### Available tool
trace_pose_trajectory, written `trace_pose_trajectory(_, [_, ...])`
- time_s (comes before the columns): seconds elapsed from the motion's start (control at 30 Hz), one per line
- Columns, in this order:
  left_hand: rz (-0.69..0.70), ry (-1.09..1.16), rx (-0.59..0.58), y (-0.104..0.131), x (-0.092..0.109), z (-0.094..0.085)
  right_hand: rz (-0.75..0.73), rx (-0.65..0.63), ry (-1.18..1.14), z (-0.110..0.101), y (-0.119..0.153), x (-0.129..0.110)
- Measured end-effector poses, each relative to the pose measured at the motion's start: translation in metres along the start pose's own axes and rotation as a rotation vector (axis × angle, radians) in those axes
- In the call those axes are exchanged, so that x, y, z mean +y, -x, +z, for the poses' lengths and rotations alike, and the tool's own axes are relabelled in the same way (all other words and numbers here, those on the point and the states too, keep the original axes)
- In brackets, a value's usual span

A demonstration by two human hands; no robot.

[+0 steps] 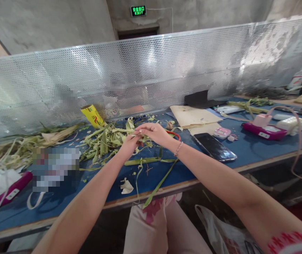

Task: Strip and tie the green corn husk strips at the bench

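My left hand (pixel 130 145) and my right hand (pixel 153 133) meet over the table, fingertips pinched together. Whatever lies between them is hidden by the fingers; a pale green leaf strip (pixel 121 131) runs up to them from the left. Just beyond and to the left is a heap of torn green leaves and stalks (pixel 101 143). An orange-red loop (pixel 176 134) shows behind my right wrist, the rest of it covered. Below my hands, long leaf strips (pixel 140 161) lie flat, and one green blade (pixel 157 188) hangs over the table edge.
A yellow box (pixel 92 116) leans by the perforated metal screen (pixel 151 70). At right lie brown paper sheets (pixel 193 117), a black phone (pixel 215 146), a pink case (pixel 221 132) and a magenta power strip (pixel 264 131) with cables. Dry husks (pixel 50 139) and another power strip (pixel 10 194) are left.
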State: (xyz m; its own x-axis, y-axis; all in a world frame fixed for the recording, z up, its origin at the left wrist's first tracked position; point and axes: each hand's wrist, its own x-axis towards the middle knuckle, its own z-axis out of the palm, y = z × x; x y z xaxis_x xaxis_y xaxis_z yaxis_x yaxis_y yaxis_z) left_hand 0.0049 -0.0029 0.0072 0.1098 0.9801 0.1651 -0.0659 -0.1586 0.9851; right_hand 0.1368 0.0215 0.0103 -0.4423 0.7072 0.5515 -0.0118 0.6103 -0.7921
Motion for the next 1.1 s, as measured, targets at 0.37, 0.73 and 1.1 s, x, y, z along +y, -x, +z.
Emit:
trace_pose_trajectory(0.37, [-0.026, 0.158, 0.073, 0.000, 0.001, 0.000, 0.006, -0.031, -0.021, 0.004, -0.002, 0.006])
trace_pose_trajectory(0.73, [-0.006, 0.097, 0.048, -0.003, 0.000, -0.006, 0.089, 0.031, 0.123, 0.001, 0.001, 0.002])
trace_pose_trajectory(1.1, [0.078, 0.088, 0.076, -0.006, -0.002, -0.010, 0.140, -0.008, 0.233, -0.002, -0.001, 0.002])
